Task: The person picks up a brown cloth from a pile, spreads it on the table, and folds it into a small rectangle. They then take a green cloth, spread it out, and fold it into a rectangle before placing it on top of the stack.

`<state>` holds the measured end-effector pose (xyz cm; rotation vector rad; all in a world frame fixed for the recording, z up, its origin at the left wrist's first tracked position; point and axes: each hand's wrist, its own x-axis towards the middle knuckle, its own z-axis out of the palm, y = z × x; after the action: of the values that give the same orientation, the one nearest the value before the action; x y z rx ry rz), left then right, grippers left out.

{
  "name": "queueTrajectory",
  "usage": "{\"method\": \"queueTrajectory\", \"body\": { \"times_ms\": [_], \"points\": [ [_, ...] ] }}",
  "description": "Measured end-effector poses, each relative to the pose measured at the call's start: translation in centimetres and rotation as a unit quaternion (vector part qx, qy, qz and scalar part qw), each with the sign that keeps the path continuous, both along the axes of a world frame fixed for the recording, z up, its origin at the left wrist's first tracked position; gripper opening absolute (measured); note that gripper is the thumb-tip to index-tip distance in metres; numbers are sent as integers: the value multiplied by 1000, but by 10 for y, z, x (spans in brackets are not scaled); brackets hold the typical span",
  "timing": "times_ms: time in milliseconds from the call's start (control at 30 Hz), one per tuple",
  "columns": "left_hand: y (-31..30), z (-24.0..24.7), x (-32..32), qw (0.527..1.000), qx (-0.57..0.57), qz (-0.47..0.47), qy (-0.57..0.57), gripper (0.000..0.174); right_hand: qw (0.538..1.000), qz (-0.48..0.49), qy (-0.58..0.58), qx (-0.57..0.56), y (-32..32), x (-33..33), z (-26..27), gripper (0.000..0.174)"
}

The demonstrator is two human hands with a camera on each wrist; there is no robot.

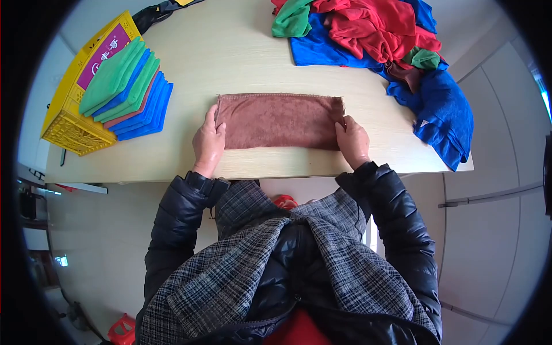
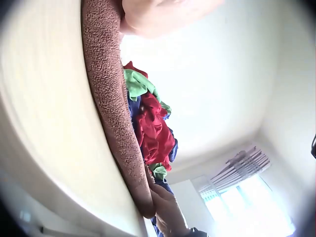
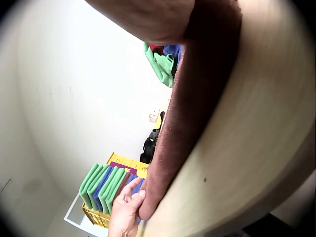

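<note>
A brown towel (image 1: 280,121) lies folded into a long strip on the pale wooden table (image 1: 241,52), near its front edge. My left hand (image 1: 209,141) pinches the strip's left short end, thumb on top. My right hand (image 1: 352,141) holds the right short end the same way. The left wrist view runs along the brown towel (image 2: 111,98) to the right hand (image 2: 168,212) at its far end. In the right wrist view the brown towel (image 3: 197,84) stretches away to the left hand (image 3: 126,210), whose fingers lie at its end.
A stack of folded green, blue and brown cloths (image 1: 129,86) leans on a yellow crate (image 1: 69,123) at the table's left edge. A loose pile of red, blue and green cloths (image 1: 374,34) fills the back right, with a blue one (image 1: 443,115) drooping over the right edge.
</note>
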<state>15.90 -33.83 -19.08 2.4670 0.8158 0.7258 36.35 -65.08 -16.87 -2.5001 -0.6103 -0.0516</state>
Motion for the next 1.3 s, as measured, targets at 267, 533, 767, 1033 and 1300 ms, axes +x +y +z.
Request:
{"method": "queueTrajectory", "body": {
  "times_ms": [267,533,767,1033,1300],
  "points": [
    [-30,11,-41,998,40,23,46,49,994,-8,-67,-82,-27,-27,7,21],
    [-50,20,-56,992,76,46,89,45,992,-36,-114,-38,-38,-41,0,21],
    [-58,26,-61,990,120,47,54,43,990,-4,-133,-46,-58,-30,8,25],
    [-91,42,-43,971,143,-186,-39,26,953,224,-181,91,12,-85,23,29],
    [-81,0,-16,962,163,-188,109,51,934,305,-163,-86,50,-133,-8,61]
  ]
}}
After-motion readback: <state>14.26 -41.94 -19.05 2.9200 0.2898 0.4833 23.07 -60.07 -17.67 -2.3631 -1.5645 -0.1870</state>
